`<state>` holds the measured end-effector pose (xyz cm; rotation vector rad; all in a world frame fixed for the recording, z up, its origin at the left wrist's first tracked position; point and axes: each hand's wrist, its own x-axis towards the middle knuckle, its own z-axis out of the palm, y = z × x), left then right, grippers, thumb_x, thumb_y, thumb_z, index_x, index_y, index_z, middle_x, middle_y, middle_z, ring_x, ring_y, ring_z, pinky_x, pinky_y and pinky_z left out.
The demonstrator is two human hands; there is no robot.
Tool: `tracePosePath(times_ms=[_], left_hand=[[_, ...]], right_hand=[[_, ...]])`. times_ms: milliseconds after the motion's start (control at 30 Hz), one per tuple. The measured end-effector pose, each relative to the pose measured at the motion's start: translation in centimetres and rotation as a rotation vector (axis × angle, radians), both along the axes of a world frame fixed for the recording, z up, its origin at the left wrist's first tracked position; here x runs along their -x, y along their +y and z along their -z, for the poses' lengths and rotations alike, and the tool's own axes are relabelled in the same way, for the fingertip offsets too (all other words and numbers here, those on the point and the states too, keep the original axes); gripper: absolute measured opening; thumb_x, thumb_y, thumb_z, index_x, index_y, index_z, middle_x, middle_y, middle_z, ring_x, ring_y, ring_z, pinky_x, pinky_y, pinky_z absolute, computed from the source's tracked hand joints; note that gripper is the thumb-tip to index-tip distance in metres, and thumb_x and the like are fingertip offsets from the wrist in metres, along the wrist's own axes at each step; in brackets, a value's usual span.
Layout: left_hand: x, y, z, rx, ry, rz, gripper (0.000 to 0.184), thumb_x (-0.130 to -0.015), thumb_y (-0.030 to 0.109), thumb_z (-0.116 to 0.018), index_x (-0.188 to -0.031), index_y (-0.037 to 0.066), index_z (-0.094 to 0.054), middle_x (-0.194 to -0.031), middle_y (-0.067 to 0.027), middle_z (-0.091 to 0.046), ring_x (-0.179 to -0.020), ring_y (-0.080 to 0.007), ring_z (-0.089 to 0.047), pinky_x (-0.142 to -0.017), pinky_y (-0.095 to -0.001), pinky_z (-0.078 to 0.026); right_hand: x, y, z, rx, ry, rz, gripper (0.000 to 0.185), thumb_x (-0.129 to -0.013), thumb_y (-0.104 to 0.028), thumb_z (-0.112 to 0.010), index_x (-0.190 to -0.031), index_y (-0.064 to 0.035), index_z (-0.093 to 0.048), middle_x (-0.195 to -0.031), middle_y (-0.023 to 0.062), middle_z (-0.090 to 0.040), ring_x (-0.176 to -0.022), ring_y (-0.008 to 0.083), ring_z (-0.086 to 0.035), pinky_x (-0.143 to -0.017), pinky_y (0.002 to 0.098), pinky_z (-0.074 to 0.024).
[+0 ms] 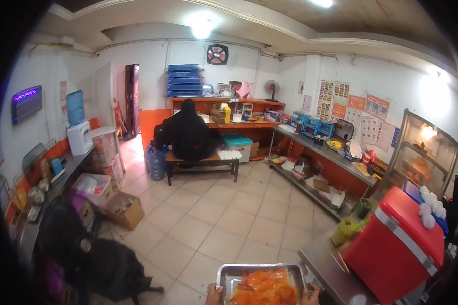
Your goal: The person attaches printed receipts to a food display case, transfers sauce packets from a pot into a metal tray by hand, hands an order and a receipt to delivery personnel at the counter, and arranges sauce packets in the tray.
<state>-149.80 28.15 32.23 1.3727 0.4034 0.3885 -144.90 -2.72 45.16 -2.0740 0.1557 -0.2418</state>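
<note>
At the bottom of the head view a rectangular metal tray (223, 277) is held level over the tiled floor. Wet-looking orange pieces, possibly marinated meat, lie heaped in it (265, 287). My left hand (213, 295) grips the tray's left side, fingers curled at the rim. On the opposite side my right hand (310, 295) is closed on the rim in the same way. The lower parts of both hands are cut off by the frame edge.
A steel counter (315, 264) with a red cooler box (392, 244) stands close on my right. Someone in black (91, 254) is at the lower left; another person (188, 132) sits on a bench (203, 161). A cardboard box (124, 211) is on the floor.
</note>
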Motion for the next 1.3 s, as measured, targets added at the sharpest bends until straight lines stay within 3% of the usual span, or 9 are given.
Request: tracePosePath(times_ms=[267,400,767,867,900,1033,1100,1233,1300], left_hand=[[-25.3,6.6,-3.8,-0.158,0.112,0.05,0.042,-0.081,0.034,-0.042,-0.101,-0.002,-0.04,-0.1,-0.01,-0.039,-0.097,-0.0179,-0.038,-0.087,-0.0295,-0.029],[-35.6,11.6,-5.1,-0.191,0.172,-0.006,0.042,-0.081,0.034,-0.041,-0.101,-0.003,-0.041,-0.101,-0.0103,-0.039,-0.097,-0.0185,-0.037,-0.087,-0.0296,-0.028],[-75.8,20.5,-7.0,-0.22,0.128,0.101,0.041,-0.081,0.034,-0.04,-0.098,-0.003,-0.044,-0.102,-0.0112,-0.039,-0.099,-0.0201,-0.036,-0.088,-0.03,-0.026],[-89.2,21.3,-6.1,-0.261,0.044,0.18,0.032,-0.079,0.027,-0.045,-0.085,-0.004,-0.05,-0.099,-0.0146,-0.042,-0.086,-0.0196,-0.042,-0.07,-0.0329,-0.037],[-93.3,21.0,-8.9,-0.188,0.035,0.242,0.032,-0.079,0.026,-0.046,-0.078,-0.005,-0.051,-0.078,-0.0109,-0.048,-0.075,-0.0172,-0.045,-0.065,-0.0306,-0.037],[-112.6,21.6,-2.3,-0.207,-0.048,0.379,0.036,-0.079,0.029,-0.047,-0.07,-0.005,-0.053,-0.062,-0.007,-0.049,-0.065,-0.016,-0.047,-0.063,-0.0293,-0.038],[-120.6,20.9,-3.0,-0.152,-0.037,0.399,0.037,-0.079,0.029,-0.047,-0.067,-0.006,-0.053,-0.059,-0.0066,-0.05,-0.065,-0.016,-0.047,-0.064,-0.0296,-0.038],[-132.8,23.4,-5.2,-0.225,-0.009,0.419,0.038,-0.081,0.029,-0.045,-0.064,-0.004,-0.052,-0.054,0.0001,-0.048,-0.051,-0.008,-0.043,-0.046,-0.0248,-0.035],[-139.1,25.0,-6.1,-0.262,-0.027,0.435,0.041,-0.081,0.031,-0.045,-0.059,-0.003,-0.05,-0.053,-0.0008,-0.047,-0.051,-0.0085,-0.044,-0.046,-0.0254,-0.035]], right_hand=[[-26.7,5.7,4.4,-0.093,-0.183,0.009,0.048,-0.083,-0.042,-0.042,-0.102,0.0019,-0.049,-0.094,0.0176,-0.053,-0.083,0.026,-0.05,-0.075,0.0336,-0.0398],[-39.9,10.9,5.9,-0.131,0.035,-0.157,0.043,-0.083,-0.038,-0.043,-0.105,-0.001,-0.046,-0.087,0.0136,-0.054,-0.079,0.0214,-0.051,-0.07,0.0303,-0.0412],[-75.7,19.5,9.2,-0.212,-0.017,0.036,0.039,-0.083,-0.033,-0.044,-0.1,0.0008,-0.051,-0.092,0.0133,-0.054,-0.088,0.0214,-0.049,-0.078,0.0327,-0.0379],[-84.0,18.8,9.5,-0.126,0.014,0.067,0.039,-0.084,-0.033,-0.041,-0.102,0.0001,-0.051,-0.096,0.0157,-0.053,-0.091,0.023,-0.048,-0.079,0.0337,-0.0368],[-86.0,19.9,6.4,-0.162,0.057,0.184,0.039,-0.084,-0.033,-0.04,-0.103,0.0,-0.051,-0.097,0.0162,-0.053,-0.093,0.0239,-0.048,-0.08,0.0341,-0.0364],[-98.1,23.5,0.6,-0.294,0.107,0.402,0.039,-0.084,-0.032,-0.04,-0.103,0.0004,-0.051,-0.099,0.0177,-0.052,-0.096,0.0262,-0.047,-0.081,0.0355,-0.0357],[-105.6,23.3,1.7,-0.264,0.066,0.421,0.038,-0.084,-0.031,-0.041,-0.102,0.001,-0.051,-0.099,0.018,-0.052,-0.095,0.0263,-0.047,-0.081,0.0351,-0.0362],[-120.3,25.5,0.0,-0.327,0.163,0.4,0.037,-0.083,-0.029,-0.043,-0.101,0.0026,-0.051,-0.097,0.0175,-0.053,-0.091,0.0265,-0.049,-0.079,0.0339,-0.0375],[-128.7,24.7,5.9,-0.281,0.014,0.326,0.037,-0.082,-0.029,-0.046,-0.098,0.0039,-0.051,-0.095,0.0179,-0.053,-0.088,0.0263,-0.049,-0.077,0.0334,-0.0381]])
